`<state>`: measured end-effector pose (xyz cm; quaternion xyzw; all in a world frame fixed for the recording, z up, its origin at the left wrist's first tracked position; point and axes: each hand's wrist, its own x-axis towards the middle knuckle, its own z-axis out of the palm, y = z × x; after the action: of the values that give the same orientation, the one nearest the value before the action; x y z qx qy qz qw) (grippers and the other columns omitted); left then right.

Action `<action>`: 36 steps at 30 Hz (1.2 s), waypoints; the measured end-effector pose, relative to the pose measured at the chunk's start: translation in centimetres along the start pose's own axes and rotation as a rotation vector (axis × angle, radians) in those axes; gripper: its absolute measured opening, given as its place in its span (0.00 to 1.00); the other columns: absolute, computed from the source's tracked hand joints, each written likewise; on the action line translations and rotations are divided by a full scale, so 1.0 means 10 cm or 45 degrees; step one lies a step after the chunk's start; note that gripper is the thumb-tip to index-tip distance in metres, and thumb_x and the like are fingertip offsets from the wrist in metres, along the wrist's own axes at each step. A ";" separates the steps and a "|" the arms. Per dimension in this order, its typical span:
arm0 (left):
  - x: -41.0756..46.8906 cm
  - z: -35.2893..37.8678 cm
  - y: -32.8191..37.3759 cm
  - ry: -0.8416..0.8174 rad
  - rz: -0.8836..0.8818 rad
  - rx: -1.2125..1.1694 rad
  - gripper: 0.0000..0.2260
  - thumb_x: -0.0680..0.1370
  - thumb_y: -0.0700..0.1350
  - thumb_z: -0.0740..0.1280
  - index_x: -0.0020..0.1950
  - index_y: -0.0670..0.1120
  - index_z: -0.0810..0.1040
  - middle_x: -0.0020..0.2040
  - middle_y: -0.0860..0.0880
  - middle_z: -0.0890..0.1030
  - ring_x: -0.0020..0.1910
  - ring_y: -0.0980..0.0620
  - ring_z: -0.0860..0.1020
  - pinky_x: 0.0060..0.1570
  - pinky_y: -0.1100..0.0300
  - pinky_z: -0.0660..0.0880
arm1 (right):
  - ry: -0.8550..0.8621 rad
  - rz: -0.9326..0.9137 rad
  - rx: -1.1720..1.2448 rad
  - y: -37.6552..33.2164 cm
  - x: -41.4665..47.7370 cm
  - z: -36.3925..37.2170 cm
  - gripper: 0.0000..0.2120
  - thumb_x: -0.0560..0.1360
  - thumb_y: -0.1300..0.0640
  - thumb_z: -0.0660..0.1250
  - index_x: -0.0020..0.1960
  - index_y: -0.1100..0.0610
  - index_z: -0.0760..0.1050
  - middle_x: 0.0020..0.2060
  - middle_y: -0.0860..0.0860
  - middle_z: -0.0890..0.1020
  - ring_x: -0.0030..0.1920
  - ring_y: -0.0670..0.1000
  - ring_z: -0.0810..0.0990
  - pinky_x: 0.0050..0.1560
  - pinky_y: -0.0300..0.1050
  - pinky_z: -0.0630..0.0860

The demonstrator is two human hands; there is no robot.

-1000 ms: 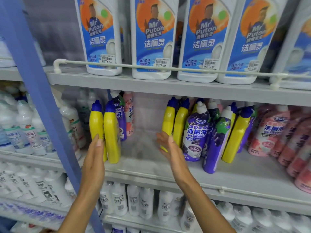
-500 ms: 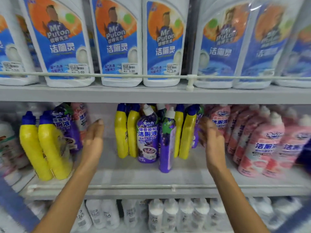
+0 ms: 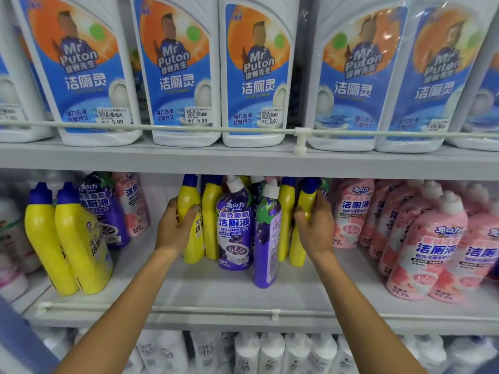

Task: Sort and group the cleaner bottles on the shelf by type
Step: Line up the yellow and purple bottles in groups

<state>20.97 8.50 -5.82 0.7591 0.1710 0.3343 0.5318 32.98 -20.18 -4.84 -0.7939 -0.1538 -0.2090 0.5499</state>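
On the middle shelf [image 3: 216, 295] a mixed cluster stands at the centre: yellow bottles with blue caps and purple grape cleaner bottles [image 3: 235, 225]. My left hand [image 3: 174, 229] grips the leftmost yellow bottle [image 3: 189, 203] of that cluster. My right hand [image 3: 314, 226] grips the rightmost yellow bottle [image 3: 306, 201]. Two more yellow bottles [image 3: 78, 241] stand together at the left of the shelf, with a purple bottle [image 3: 94, 203] and a pink bottle [image 3: 133, 201] behind them. Several pink cleaner bottles [image 3: 426, 247] fill the right side.
Large white Mr Puton toilet cleaner jugs [image 3: 175, 71] line the upper shelf behind a thin guard rail [image 3: 299, 140]. White bottles [image 3: 270, 352] fill the shelf below. A blue upright post [image 3: 19, 338] crosses the lower left corner. Bare shelf floor lies in front of the central cluster.
Both hands have closed in on the central cluster: the left now grips its leftmost yellow bottle, the right its rightmost. The view has shifted right along the shelf.
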 end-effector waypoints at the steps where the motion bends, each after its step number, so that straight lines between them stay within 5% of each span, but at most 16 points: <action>1: -0.03 -0.02 -0.01 0.013 -0.001 0.003 0.15 0.79 0.53 0.71 0.64 0.49 0.76 0.51 0.55 0.83 0.51 0.52 0.82 0.52 0.54 0.78 | -0.017 0.006 -0.038 -0.02 0.01 -0.03 0.23 0.70 0.51 0.63 0.63 0.58 0.75 0.53 0.57 0.81 0.54 0.61 0.79 0.55 0.54 0.77; 5: -0.27 -0.09 -0.01 0.082 0.007 -0.017 0.09 0.82 0.48 0.69 0.61 0.49 0.76 0.48 0.56 0.83 0.45 0.61 0.81 0.44 0.64 0.75 | -0.106 -0.024 -0.083 -0.11 -0.22 -0.21 0.21 0.72 0.52 0.62 0.64 0.56 0.75 0.53 0.55 0.82 0.52 0.57 0.80 0.51 0.49 0.76; 8: -0.44 -0.18 -0.06 0.083 -0.010 -0.066 0.08 0.80 0.47 0.72 0.58 0.50 0.78 0.49 0.52 0.84 0.47 0.55 0.83 0.48 0.59 0.78 | -0.055 0.037 0.061 -0.13 -0.48 -0.33 0.17 0.74 0.51 0.67 0.62 0.50 0.77 0.47 0.49 0.83 0.46 0.49 0.81 0.45 0.41 0.76; 10: -0.53 -0.21 -0.13 0.042 -0.022 -0.057 0.11 0.77 0.47 0.76 0.56 0.56 0.78 0.50 0.53 0.85 0.50 0.52 0.83 0.50 0.54 0.79 | -0.012 0.132 0.094 -0.08 -0.59 -0.30 0.24 0.75 0.55 0.72 0.70 0.51 0.74 0.52 0.47 0.84 0.51 0.46 0.82 0.47 0.30 0.75; 12: -0.59 -0.20 -0.19 0.033 -0.015 -0.030 0.15 0.75 0.51 0.78 0.56 0.61 0.76 0.53 0.55 0.85 0.53 0.50 0.84 0.53 0.51 0.81 | -0.033 0.181 0.096 0.00 -0.68 -0.20 0.27 0.74 0.60 0.73 0.71 0.50 0.72 0.53 0.47 0.84 0.51 0.49 0.82 0.49 0.35 0.76; 14: -0.61 -0.21 -0.20 0.055 0.002 -0.021 0.16 0.72 0.56 0.77 0.55 0.64 0.75 0.54 0.56 0.84 0.53 0.49 0.84 0.55 0.49 0.81 | -0.019 0.247 0.104 0.01 -0.74 -0.13 0.19 0.72 0.57 0.71 0.62 0.51 0.75 0.45 0.49 0.84 0.47 0.55 0.83 0.44 0.42 0.75; 19: -0.61 -0.32 -0.20 0.050 0.035 0.025 0.16 0.73 0.52 0.77 0.57 0.62 0.76 0.52 0.58 0.84 0.52 0.52 0.84 0.55 0.50 0.81 | 0.091 0.247 0.189 -0.32 -0.94 -0.30 0.10 0.76 0.65 0.71 0.55 0.56 0.77 0.38 0.46 0.82 0.37 0.39 0.80 0.40 0.43 0.73; 21: -0.61 -0.42 -0.23 0.063 0.041 0.052 0.19 0.73 0.54 0.76 0.62 0.58 0.76 0.53 0.57 0.85 0.52 0.53 0.84 0.55 0.52 0.81 | 0.085 0.165 0.248 -0.56 -1.11 -0.43 0.11 0.76 0.65 0.72 0.57 0.57 0.77 0.38 0.46 0.82 0.36 0.38 0.78 0.38 0.34 0.73; 26: -0.49 -0.69 -0.33 0.100 0.021 0.100 0.21 0.77 0.47 0.76 0.69 0.47 0.76 0.56 0.49 0.85 0.55 0.48 0.83 0.58 0.49 0.81 | -0.110 0.004 0.461 -1.15 -1.41 -0.50 0.18 0.73 0.53 0.78 0.59 0.53 0.78 0.44 0.36 0.85 0.42 0.36 0.82 0.41 0.26 0.74; 29: -0.41 -0.78 -0.38 0.120 0.034 0.107 0.22 0.77 0.48 0.75 0.70 0.48 0.76 0.57 0.49 0.85 0.55 0.49 0.83 0.56 0.54 0.80 | -0.421 -0.069 0.555 -1.32 -1.46 -0.17 0.17 0.75 0.55 0.76 0.62 0.51 0.78 0.50 0.42 0.87 0.49 0.43 0.85 0.49 0.35 0.80; 32: -0.34 -0.83 -0.40 0.208 0.088 0.268 0.18 0.78 0.50 0.75 0.65 0.47 0.77 0.45 0.49 0.85 0.44 0.51 0.83 0.42 0.62 0.78 | -0.575 -0.131 0.434 -1.27 -1.33 0.48 0.17 0.74 0.51 0.73 0.62 0.51 0.78 0.51 0.46 0.86 0.51 0.49 0.85 0.55 0.50 0.82; 34: -0.30 -0.86 -0.43 0.234 0.068 0.347 0.20 0.78 0.57 0.73 0.63 0.47 0.75 0.38 0.47 0.81 0.38 0.46 0.81 0.39 0.53 0.79 | -0.563 -0.083 0.414 -1.20 -1.22 1.03 0.17 0.74 0.51 0.72 0.62 0.53 0.78 0.51 0.47 0.86 0.52 0.45 0.85 0.57 0.49 0.81; 36: -0.26 -0.91 -0.46 0.252 0.035 0.364 0.28 0.75 0.67 0.69 0.63 0.47 0.76 0.36 0.49 0.78 0.39 0.43 0.80 0.39 0.51 0.76 | -0.576 0.014 0.448 -1.15 -1.14 1.53 0.16 0.76 0.57 0.73 0.63 0.55 0.77 0.51 0.48 0.85 0.50 0.38 0.83 0.54 0.38 0.80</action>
<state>13.27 14.98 -8.99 0.7927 0.2580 0.3869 0.3942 20.17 -2.00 -5.92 -0.7135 -0.3022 0.0064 0.6321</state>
